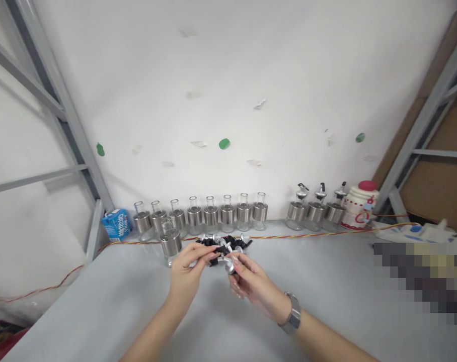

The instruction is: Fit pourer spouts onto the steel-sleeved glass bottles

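Observation:
My right hand is closed around a silver pourer spout, its round base between thumb and fingers and its tip towards the left. My left hand pinches a small black piece close to the spout's tip; whether the two parts touch I cannot tell. Just behind my hands lies a pile of silver and black pourer spouts, partly hidden by my fingers. One glass bottle with a steel band stands beside my left hand, its mouth uncovered.
Several uncapped glass bottles line the wall. To their right are three bottles fitted with pourers. A white jar with a red lid, a blue carton and a red-yellow wire are along the back of the grey table.

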A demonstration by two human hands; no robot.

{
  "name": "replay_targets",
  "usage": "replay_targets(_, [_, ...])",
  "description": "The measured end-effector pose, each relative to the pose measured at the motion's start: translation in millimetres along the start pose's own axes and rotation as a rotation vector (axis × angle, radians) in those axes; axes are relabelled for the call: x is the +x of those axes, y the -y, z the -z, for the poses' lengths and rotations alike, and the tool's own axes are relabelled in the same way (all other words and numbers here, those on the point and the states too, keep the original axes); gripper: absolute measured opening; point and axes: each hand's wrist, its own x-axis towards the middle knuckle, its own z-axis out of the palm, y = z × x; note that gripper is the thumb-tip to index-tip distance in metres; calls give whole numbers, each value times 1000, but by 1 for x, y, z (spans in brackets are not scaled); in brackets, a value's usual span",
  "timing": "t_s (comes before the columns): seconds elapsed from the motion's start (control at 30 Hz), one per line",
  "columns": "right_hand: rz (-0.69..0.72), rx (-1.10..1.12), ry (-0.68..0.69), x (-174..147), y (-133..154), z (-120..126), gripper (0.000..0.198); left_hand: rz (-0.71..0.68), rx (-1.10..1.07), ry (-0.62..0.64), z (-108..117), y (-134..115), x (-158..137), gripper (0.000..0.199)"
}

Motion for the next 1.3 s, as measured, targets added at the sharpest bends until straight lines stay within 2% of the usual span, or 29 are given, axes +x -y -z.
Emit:
replay_targets(0.07, [5, -20, -7, 0, 1, 1, 32, -6, 10, -8, 1, 1, 0, 16])
replay_targets(0.23, [8, -76, -5, 2, 3, 3, 33, -111, 81, 72, 2, 5, 0, 17])
replay_targets(0.4, [14, -111, 10, 2, 3, 5, 35, -147, 83, 75, 2, 5, -1, 19])
replay_targets(0.87, [6, -102, 0, -1, 14, 5, 33, -28, 3, 71, -2, 2, -3, 17])
replay_targets(1.13, [11, -123, -5, 0, 14, 5, 33, -350, 191, 104, 3, 2, -4, 28])
replay_targets(1.3, [4, -102, -17, 0, 15, 4, 32, -474, 243, 164, 5, 1, -3, 37])
